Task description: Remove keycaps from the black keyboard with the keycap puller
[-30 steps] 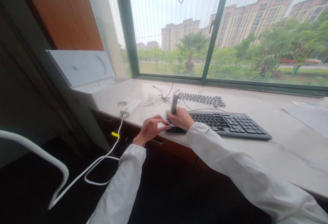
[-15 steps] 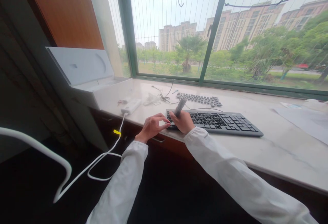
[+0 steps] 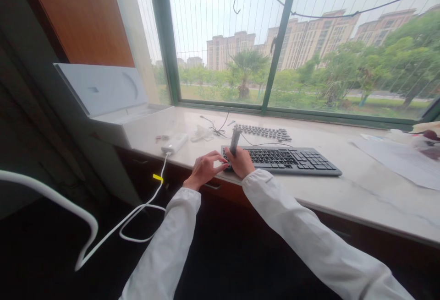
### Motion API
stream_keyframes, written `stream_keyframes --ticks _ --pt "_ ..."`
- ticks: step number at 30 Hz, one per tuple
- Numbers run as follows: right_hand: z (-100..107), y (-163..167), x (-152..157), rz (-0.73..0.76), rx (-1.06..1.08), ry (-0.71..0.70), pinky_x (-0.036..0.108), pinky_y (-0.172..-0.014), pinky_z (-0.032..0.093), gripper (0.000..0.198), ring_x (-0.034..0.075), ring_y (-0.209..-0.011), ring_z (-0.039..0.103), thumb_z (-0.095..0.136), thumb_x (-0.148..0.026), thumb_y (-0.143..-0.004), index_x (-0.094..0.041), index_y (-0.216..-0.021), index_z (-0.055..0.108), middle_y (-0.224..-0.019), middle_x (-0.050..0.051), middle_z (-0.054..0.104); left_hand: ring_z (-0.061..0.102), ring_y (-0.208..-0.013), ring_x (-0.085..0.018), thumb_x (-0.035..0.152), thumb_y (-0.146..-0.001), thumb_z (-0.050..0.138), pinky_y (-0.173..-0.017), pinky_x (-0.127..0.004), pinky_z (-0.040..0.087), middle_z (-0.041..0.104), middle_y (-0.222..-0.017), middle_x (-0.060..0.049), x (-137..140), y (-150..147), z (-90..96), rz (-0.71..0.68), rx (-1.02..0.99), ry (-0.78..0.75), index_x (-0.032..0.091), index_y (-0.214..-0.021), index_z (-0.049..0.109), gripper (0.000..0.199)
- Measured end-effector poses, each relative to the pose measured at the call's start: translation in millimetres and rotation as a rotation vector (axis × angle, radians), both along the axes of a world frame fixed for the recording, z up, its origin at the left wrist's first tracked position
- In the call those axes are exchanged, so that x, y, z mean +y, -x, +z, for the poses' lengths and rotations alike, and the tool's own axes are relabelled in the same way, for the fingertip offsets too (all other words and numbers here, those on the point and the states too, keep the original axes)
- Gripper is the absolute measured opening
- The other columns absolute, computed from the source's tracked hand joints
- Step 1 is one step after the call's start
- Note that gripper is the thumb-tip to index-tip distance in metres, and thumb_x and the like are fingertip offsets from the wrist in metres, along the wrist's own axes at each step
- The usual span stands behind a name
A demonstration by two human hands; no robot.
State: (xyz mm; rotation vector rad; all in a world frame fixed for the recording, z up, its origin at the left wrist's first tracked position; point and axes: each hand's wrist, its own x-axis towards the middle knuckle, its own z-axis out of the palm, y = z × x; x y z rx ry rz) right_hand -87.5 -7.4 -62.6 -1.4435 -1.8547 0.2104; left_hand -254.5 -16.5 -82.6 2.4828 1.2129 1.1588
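Note:
A black keyboard (image 3: 299,158) lies near the front edge of the counter, with many of its left-side keycaps off and the dark sockets bare. My right hand (image 3: 242,161) is wrapped round a grey brush-like tool (image 3: 235,140), its wide streaked end upward; the lower end is hidden by my fingers over the keyboard's left part. At the keyboard's front left corner, my left hand (image 3: 205,168) has thumb and index finger bent together in a pinch. Whatever lies between those fingertips is too small to make out. Loose keycaps (image 3: 264,132) stand in rows behind the keyboard.
A white power strip (image 3: 174,143) with a white cord (image 3: 156,194) sits to the left, the cord hanging over the edge. Behind it stands an open white box (image 3: 137,123). A thin black cable (image 3: 220,131) curls near the window. Papers (image 3: 395,153) lie at right.
The grey tool in my right hand has tipped more upright, and that hand has shifted slightly left. My left hand stays pinched at the same corner. The camera view has turned a little right.

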Motion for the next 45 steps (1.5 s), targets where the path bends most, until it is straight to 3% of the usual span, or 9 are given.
stream_keyframes --ticks 6,14,25,34,37,45 --pt "0.2 -3.1 7.1 -0.011 0.025 0.059 0.025 -0.057 0.03 0.04 0.014 -0.055 0.047 0.037 -0.042 -0.091 -0.02 -0.06 0.049 -0.056 0.001 0.055 0.057 -0.068 -0.01 0.043 -0.088 0.059 -0.064 -0.023 0.04 0.068 -0.098 0.002 -0.6 0.1 0.2 -0.006 -0.003 0.001 0.025 -0.089 0.072 0.022" --pt "-4.2 -1.2 -1.9 0.027 -0.052 0.012 0.025 -0.064 0.035 0.038 0.019 -0.069 0.06 0.037 -0.048 -0.094 -0.02 -0.084 0.061 -0.071 0.004 0.065 0.059 -0.071 -0.011 0.05 -0.084 0.062 -0.063 -0.024 0.04 0.068 -0.1 0.002 2.4 0.5 -1.4 0.002 0.006 -0.005 0.025 -0.089 0.071 0.027" --pt "-6.2 -2.3 0.3 0.062 -0.023 0.008 0.025 -0.067 0.036 0.039 0.018 -0.071 0.063 0.036 -0.046 -0.096 -0.02 -0.082 0.062 -0.074 0.003 0.068 0.058 -0.067 -0.011 0.047 -0.086 0.061 -0.061 -0.024 0.039 0.068 -0.096 0.0 3.0 0.7 -0.4 0.029 0.029 0.019 0.025 -0.089 0.071 0.025" --pt "-4.7 1.0 -5.3 -0.099 -0.123 -0.01 0.028 -0.064 0.035 0.04 0.023 -0.075 0.066 0.038 -0.049 -0.095 -0.019 -0.096 0.065 -0.08 0.009 0.07 0.052 -0.061 -0.009 0.05 -0.079 0.068 -0.062 -0.023 0.042 0.065 -0.104 0.001 1.8 6.6 -0.9 -0.055 0.041 0.035 0.028 -0.1 0.069 0.03" --pt "-3.1 1.0 -7.3 -0.131 -0.13 -0.007 0.028 -0.064 0.034 0.041 0.023 -0.075 0.066 0.038 -0.05 -0.095 -0.02 -0.092 0.066 -0.078 0.009 0.071 0.049 -0.058 -0.008 0.049 -0.079 0.068 -0.063 -0.023 0.042 0.065 -0.105 0.001 2.0 7.0 -1.4 -0.06 0.033 0.043 0.029 -0.099 0.069 0.029" --pt "-2.7 -2.6 -3.7 -0.028 -0.037 -0.021 0.026 -0.065 0.034 0.038 0.02 -0.072 0.064 0.041 -0.044 -0.094 -0.019 -0.08 0.064 -0.073 0.006 0.068 0.053 -0.063 -0.009 0.05 -0.082 0.064 -0.062 -0.023 0.041 0.066 -0.107 0.001 -2.1 3.7 3.5 -0.04 0.029 0.066 0.027 -0.097 0.069 0.028"
